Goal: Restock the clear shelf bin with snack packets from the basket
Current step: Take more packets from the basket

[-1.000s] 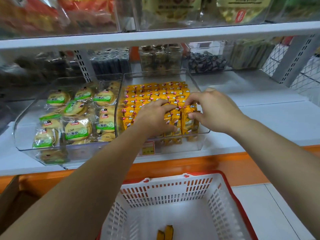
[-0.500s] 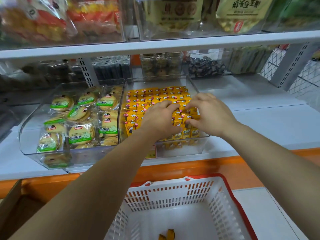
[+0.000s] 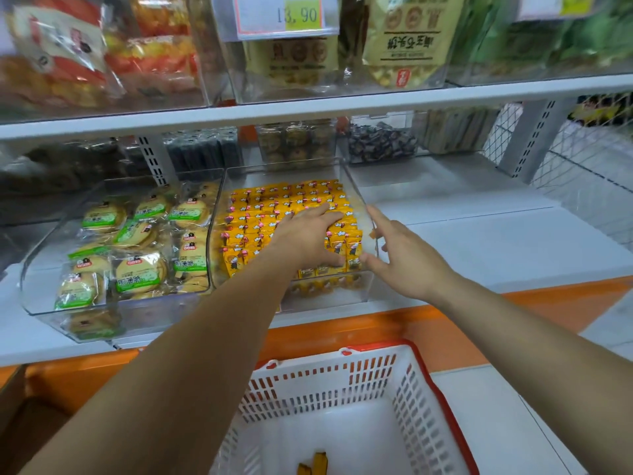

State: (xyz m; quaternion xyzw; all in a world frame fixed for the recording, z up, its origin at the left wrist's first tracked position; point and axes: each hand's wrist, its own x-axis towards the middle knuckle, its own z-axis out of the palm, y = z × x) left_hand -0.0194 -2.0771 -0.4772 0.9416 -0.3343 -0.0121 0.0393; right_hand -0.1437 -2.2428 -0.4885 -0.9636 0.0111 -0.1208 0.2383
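A clear shelf bin [image 3: 356,197] on the middle shelf is packed with rows of small yellow snack packets [image 3: 287,204]. My left hand [image 3: 305,234] lies flat on top of the packets near the bin's front, fingers straight. My right hand [image 3: 400,258] is just outside the bin's right wall, fingers spread and relaxed, holding nothing. Below, a white basket with a red rim [image 3: 424,399] stands on the floor; two yellow packets [image 3: 313,464] lie at its bottom.
A second clear bin [image 3: 37,269] with round green-labelled biscuit packs sits left of the snack bin. The upper shelf [image 3: 308,109] overhangs with more bagged goods. A cardboard box [image 3: 13,399] stands at lower left. Bare white shelf [image 3: 479,241] stretches right.
My right hand has let go of the packets and pulled out to the right of the bin, fingers opening. My left hand has flattened onto the packets. The view has moved closer and tilted up.
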